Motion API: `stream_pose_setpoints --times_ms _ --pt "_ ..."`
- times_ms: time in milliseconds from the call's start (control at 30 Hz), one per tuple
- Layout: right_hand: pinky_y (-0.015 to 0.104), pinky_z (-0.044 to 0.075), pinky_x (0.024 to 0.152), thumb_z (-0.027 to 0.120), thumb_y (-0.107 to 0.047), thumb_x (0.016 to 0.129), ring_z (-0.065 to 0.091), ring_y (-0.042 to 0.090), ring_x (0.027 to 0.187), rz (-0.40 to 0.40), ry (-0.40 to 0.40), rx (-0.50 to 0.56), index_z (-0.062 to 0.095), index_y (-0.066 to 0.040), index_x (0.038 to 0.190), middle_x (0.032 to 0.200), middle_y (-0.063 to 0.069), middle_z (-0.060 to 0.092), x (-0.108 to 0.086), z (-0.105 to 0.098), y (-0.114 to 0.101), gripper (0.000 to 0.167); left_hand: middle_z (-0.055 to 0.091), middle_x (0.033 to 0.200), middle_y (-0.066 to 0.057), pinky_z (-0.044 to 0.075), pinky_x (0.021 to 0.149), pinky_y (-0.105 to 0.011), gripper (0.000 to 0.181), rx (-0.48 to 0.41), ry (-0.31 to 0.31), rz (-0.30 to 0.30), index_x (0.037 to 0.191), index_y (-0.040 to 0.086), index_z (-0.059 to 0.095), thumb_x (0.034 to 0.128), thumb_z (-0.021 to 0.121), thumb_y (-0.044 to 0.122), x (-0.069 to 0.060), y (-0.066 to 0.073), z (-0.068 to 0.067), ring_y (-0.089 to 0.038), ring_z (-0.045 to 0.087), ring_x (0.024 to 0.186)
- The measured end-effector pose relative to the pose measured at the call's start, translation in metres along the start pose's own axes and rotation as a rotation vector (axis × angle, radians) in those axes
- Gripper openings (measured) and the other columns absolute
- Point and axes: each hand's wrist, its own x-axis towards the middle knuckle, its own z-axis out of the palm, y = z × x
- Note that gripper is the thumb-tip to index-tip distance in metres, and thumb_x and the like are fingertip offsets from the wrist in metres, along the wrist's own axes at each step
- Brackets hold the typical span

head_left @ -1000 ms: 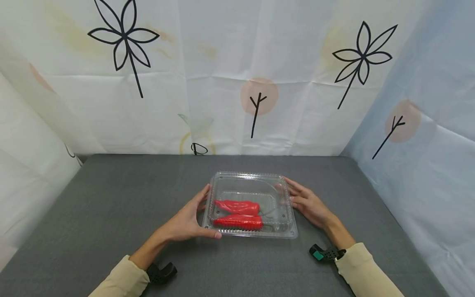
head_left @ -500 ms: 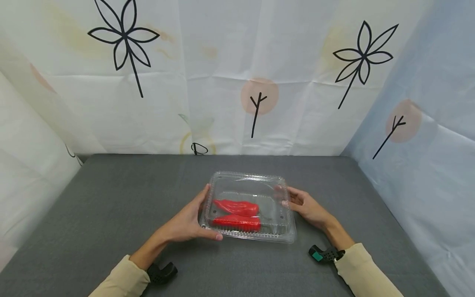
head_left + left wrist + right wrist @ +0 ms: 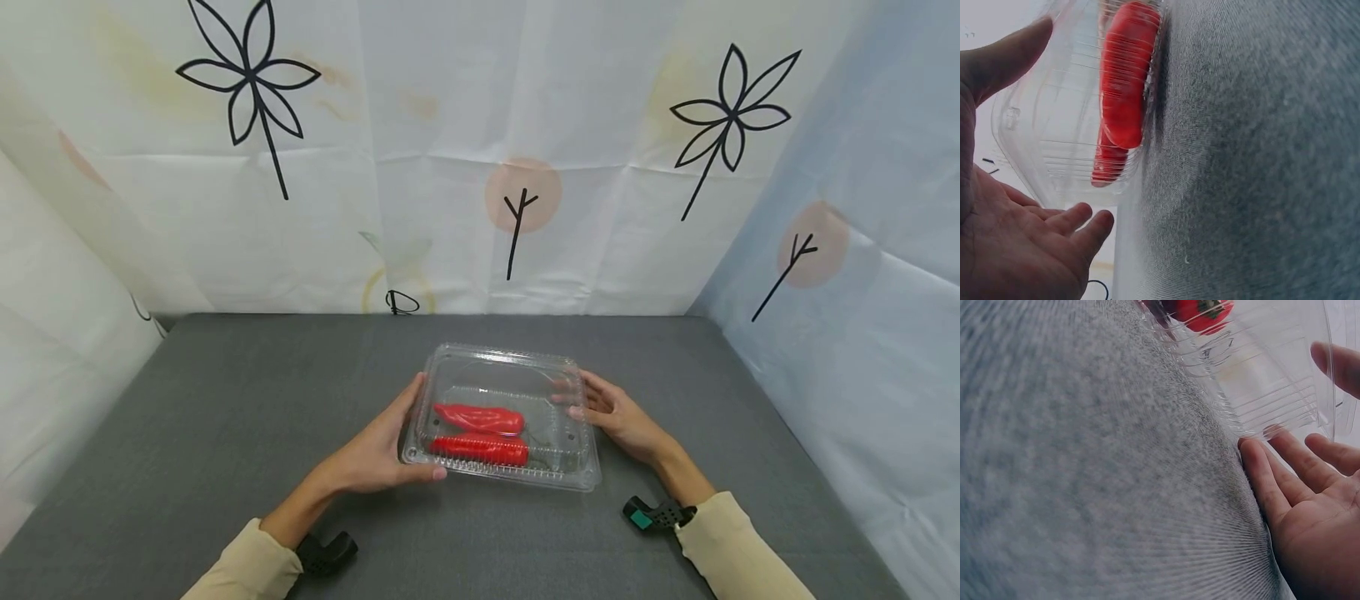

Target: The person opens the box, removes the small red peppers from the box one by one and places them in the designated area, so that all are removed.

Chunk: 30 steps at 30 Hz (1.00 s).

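A clear plastic container with its lid over it stands on the grey table, turned slightly. Two red peppers lie inside, one behind and one in front. My left hand holds its left end, thumb along the front rim and fingers at the left side; the left wrist view shows the smaller fingers loose beside it. At the right end, my right hand has its thumb over the rim and its other fingers lower, against the side, seen also in the right wrist view.
The grey table reaches back to a white cloth with leaf and twig drawings. More cloth hangs at the left and right sides. Each wrist wears a black band, left and right.
The container's right front corner has swung slightly toward me. My right thumb has moved left, over the container's right edge. The left hand has hardly moved.
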Motion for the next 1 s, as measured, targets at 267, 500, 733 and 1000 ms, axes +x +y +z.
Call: stream_pose_setpoints --times_ms 267,500,733,1000 --pt "0.037 0.052 0.101 0.055 0.001 0.102 0.051 0.033 0.135 0.01 0.026 0.014 0.017 0.003 0.159 0.154 0.038 0.031 -0.0005 0.0015 -0.0006 0.069 -0.007 0.17 -0.007 0.01 0.117 -0.068 0.112 0.053 -0.061 -0.009 0.163 0.019 -0.009 0.0915 0.073 0.042 -0.0012 -0.0027 0.0005 -0.034 -0.002 0.155" --pt "0.037 0.05 0.102 0.055 -0.001 0.103 0.049 0.035 0.136 0.008 0.035 0.001 0.016 0.005 0.159 0.154 0.037 0.03 0.0008 0.0022 -0.0004 0.069 -0.014 0.17 -0.003 0.013 0.116 -0.069 0.105 0.282 -0.07 -0.062 0.163 0.017 -0.012 0.0956 0.057 0.059 -0.0037 0.0016 -0.0003 -0.034 -0.001 0.155" --pt "0.038 0.05 0.103 0.056 -0.002 0.102 0.05 0.031 0.135 -0.007 0.027 0.006 0.019 0.0 0.16 0.155 0.038 0.028 0.0008 0.0019 -0.0006 0.069 -0.012 0.17 -0.004 0.016 0.118 -0.065 0.098 0.35 -0.105 -0.063 0.162 0.014 -0.011 0.0994 0.049 0.059 -0.0045 0.0019 -0.0034 -0.033 0.002 0.155" --pt "0.036 0.05 0.103 0.054 0.0 0.103 0.051 0.03 0.136 -0.029 0.01 -0.006 0.018 0.001 0.16 0.154 0.041 0.026 0.0015 0.0014 0.0008 0.067 -0.009 0.17 -0.008 0.018 0.12 -0.06 0.092 0.478 -0.114 -0.043 0.163 0.007 -0.004 0.1023 0.042 0.059 -0.0088 0.0061 -0.0062 -0.032 0.004 0.155"
